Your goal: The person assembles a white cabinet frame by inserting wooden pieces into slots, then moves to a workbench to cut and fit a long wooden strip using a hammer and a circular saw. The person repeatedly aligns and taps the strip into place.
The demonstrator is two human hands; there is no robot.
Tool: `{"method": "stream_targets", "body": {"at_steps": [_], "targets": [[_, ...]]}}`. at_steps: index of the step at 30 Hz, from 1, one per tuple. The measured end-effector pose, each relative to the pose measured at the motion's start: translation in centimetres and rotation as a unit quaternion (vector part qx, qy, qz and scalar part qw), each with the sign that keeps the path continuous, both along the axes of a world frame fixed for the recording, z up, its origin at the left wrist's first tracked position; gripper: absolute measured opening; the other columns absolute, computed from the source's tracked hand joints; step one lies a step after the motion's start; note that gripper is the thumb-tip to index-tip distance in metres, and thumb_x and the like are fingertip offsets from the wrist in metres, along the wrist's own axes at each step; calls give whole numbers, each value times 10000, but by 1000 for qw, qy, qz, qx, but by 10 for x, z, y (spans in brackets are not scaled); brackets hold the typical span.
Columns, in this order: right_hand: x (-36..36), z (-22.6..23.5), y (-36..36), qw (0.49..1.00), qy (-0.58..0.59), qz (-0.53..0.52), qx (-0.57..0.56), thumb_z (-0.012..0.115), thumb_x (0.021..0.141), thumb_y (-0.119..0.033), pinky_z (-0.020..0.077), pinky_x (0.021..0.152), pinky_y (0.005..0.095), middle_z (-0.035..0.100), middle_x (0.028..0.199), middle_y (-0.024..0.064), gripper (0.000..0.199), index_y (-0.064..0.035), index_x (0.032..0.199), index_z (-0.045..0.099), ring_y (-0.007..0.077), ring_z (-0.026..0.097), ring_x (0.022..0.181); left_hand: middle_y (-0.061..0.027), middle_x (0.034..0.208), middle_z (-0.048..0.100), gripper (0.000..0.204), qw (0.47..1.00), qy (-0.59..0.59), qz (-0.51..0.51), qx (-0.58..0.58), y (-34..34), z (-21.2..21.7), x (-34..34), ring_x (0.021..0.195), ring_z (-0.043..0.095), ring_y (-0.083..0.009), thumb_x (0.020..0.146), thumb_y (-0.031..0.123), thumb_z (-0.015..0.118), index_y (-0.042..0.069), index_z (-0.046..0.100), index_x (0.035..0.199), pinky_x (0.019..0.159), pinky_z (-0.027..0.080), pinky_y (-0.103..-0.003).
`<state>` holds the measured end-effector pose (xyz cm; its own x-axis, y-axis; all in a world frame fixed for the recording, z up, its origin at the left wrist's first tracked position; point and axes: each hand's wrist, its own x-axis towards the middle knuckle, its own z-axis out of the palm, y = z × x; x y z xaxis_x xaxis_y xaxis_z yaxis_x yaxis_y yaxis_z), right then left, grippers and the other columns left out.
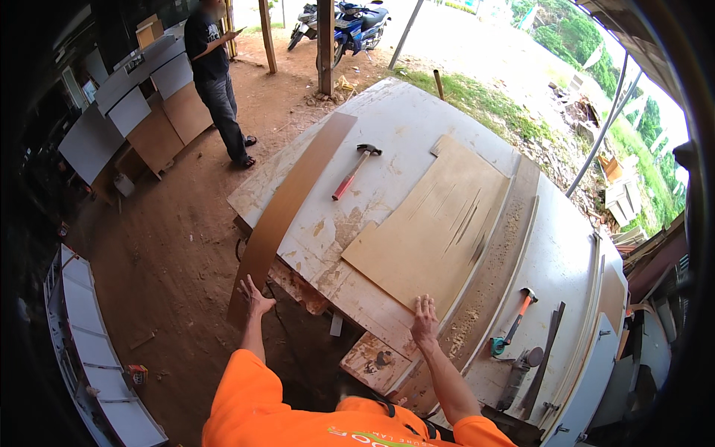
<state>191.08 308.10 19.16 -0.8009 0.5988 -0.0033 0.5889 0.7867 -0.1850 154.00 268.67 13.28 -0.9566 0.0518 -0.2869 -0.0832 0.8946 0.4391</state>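
My left hand (255,298) is at the near end of a long brown board (298,190), its fingers spread against the board's surface. That board lies along the left side of the white worktable (387,104), and its near end sticks out past the edge. My right hand (424,320) rests flat, fingers stretched, at the near corner of a thin plywood sheet (424,216). The sheet has a notched outline and dark streaks on its right part. Between board and sheet lies a claw hammer (355,173) with a red handle.
Right of the sheet runs a brown strip (484,298) strewn with shavings. Beyond it lie an orange-handled hammer (519,316), a tape measure (497,346) and a grinder-like power tool (519,378). A person (216,82) stands at the far left near leaning panels (153,112). Motorbikes (354,26) are parked behind.
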Motion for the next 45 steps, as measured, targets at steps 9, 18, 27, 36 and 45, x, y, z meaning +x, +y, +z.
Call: {"method": "stream_targets", "body": {"at_steps": [9, 18, 27, 36, 45], "targets": [[2, -7, -7, 999, 17, -27, 11, 503, 841, 40, 305, 1222, 464, 354, 1596, 246, 663, -16, 1500, 450, 408, 346, 1480, -310, 1580, 226, 1417, 997, -15, -77, -9, -34, -18, -56, 1443, 286, -501, 585, 297, 962, 120, -14, 1597, 1187, 299, -583], [-4, 29, -32, 992, -25, -91, -81, 664, 840, -65, 267, 1244, 438, 257, 1634, 236, 712, -46, 1509, 424, 385, 295, 1504, -315, 1457, 347, 1361, 990, 79, -95, 68, -15, 65, 6, 1349, 371, -487, 551, 408, 962, 57, 142, 1579, 1121, 356, -582], [-14, 128, -254, 868, 235, -34, -437, 576, 991, -308, 414, 1102, 468, 524, 1397, 304, 519, 5, 1399, 503, 432, 504, 1320, -272, 1221, 461, 1053, 969, 136, 51, 201, 73, 200, 132, 1156, 469, -433, 572, 486, 951, 100, 371, 1362, 920, 480, -550], [88, 229, -325, 916, 256, -152, -268, 617, 945, -271, 537, 732, 477, 696, 847, 230, 270, -35, 1039, 707, 426, 686, 826, -130, 1157, 551, 878, 792, -289, 69, 533, 85, 237, 251, 1055, 588, -259, 717, 407, 929, 74, 342, 1278, 872, 584, -478], [269, 234, -585, 688, 481, -449, -307, 741, 911, -225, 459, 581, 275, 685, 699, 14, 272, 45, 873, 730, 49, 591, 675, -122, 1274, 637, 561, 670, -548, 1, 501, -42, 162, 301, 1146, 627, -303, 858, 173, 821, 7, 563, 1328, 971, 537, -478]]}}
